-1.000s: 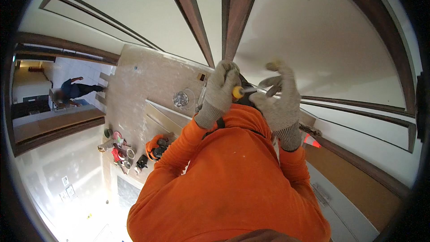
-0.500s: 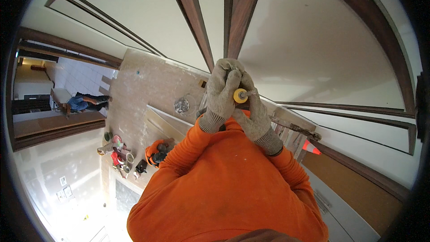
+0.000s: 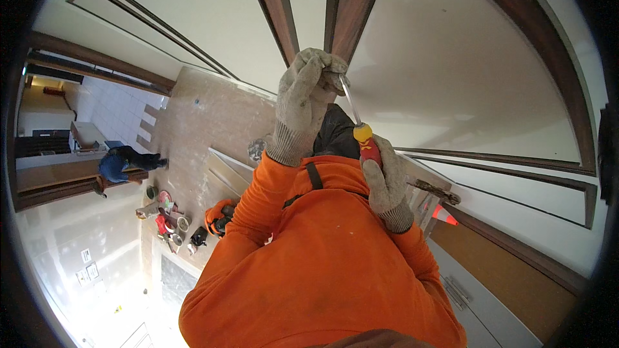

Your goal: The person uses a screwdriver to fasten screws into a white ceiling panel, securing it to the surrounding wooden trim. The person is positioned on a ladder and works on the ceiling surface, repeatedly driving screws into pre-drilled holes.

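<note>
My right hand [image 3: 387,180], in a grey knit glove, is closed around the red and yellow handle of a screwdriver [image 3: 367,142]. Its bare metal shaft slants up and left, its tip reaching the fingers of my left hand [image 3: 303,93]. That hand is gloved too, with fingers curled together at the tip; whatever they pinch is hidden. Just beyond the left hand, a dark brown wood strip [image 3: 358,9] runs up the white wall panel [image 3: 464,58].
Left, a person in blue [image 3: 116,164] bends over by a doorway. Another person in orange [image 3: 219,216] is low on the floor beside buckets [image 3: 183,223] and a black bag [image 3: 198,237]. Pale boards [image 3: 227,177] lie nearby. An orange-white cone [image 3: 445,214] stands right of me.
My hands have come apart: the left went up and left, the right down and right. The screwdriver, earlier seen nearly end-on, now shows its shaft. The person in blue has bent down.
</note>
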Motion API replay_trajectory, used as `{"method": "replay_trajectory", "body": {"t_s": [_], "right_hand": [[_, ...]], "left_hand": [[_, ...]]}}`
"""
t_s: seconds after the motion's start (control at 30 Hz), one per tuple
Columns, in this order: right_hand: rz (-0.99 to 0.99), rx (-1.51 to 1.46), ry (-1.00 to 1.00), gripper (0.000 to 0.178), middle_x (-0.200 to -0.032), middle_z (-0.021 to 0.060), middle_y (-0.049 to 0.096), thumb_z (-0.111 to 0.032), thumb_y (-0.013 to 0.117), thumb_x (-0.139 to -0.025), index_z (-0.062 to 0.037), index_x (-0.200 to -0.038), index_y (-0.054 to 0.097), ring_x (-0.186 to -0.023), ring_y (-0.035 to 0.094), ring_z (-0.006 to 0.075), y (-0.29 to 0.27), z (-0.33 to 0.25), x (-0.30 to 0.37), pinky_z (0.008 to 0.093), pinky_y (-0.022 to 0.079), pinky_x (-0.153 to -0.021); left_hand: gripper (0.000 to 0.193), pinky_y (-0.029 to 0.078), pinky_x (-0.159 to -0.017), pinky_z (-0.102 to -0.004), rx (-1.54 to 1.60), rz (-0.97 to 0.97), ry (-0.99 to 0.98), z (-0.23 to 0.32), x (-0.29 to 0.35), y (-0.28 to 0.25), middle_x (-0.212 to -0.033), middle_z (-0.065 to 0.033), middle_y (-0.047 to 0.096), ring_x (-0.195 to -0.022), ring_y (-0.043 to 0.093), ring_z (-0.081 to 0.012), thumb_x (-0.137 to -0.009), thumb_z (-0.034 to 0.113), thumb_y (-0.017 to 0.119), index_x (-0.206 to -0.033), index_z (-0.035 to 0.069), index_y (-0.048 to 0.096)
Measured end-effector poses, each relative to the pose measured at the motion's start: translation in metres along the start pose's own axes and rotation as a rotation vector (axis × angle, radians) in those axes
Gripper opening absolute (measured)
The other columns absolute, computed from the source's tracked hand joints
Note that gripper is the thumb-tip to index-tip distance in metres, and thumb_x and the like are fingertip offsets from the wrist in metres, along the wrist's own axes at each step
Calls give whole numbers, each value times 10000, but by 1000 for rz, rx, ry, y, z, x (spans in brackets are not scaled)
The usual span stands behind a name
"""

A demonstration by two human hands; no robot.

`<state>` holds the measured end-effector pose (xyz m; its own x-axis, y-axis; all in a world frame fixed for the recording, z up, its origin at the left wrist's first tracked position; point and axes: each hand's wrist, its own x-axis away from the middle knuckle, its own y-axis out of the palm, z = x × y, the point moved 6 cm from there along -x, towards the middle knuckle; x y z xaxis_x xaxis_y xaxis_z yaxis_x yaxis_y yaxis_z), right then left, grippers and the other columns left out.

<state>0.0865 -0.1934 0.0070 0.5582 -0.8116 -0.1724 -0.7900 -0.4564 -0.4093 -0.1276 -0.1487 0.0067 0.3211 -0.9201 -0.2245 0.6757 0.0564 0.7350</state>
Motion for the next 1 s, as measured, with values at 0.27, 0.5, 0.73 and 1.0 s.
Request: {"method": "replay_trajectory", "body": {"t_s": [0.27, 0.5, 0.73, 1.0], "right_hand": [[-5, 110, 20, 529, -1197, 272, 666, -341, 534, -1045, 55, -1394, 521, -1009, 678, 401, -3, -14, -5, 457, 522, -903], [-24, 67, 51, 526, -1201, 260, 667, -349, 538, -1048, 45, -1396, 524, -1004, 677, 394, 0, -10, -6, 449, 524, -896], [-35, -181, 160, 514, -1060, 191, 678, -373, 517, -1059, 29, -1378, 540, -851, 661, 294, 3, -2, -2, 389, 526, -781], [47, -612, 367, 501, -828, 23, 575, -385, 494, -1073, 13, -1378, 509, -576, 432, 56, 5, -6, -8, 231, 349, -499]], "left_hand": [[249, 549, -809, -364, 34, -2, -99, 3, 1, 20, -997, -121, 624, -890, 618, -190, -1094, 263, 481, -1090, 25, 556], [245, 553, -791, -358, 22, -8, -103, 1, 3, 20, -962, -103, 604, -881, 607, -185, -1098, 268, 463, -1080, 40, 553], [249, 555, -792, -355, -8, -44, -66, 6, 5, 26, -971, -110, 614, -892, 612, -186, -1100, 277, 465, -1092, 47, 559], [290, 551, -775, -344, 19, -73, -109, -14, -5, 32, -1007, -112, 632, -881, 643, -202, -1102, 323, 476, -1132, 51, 573]]}}
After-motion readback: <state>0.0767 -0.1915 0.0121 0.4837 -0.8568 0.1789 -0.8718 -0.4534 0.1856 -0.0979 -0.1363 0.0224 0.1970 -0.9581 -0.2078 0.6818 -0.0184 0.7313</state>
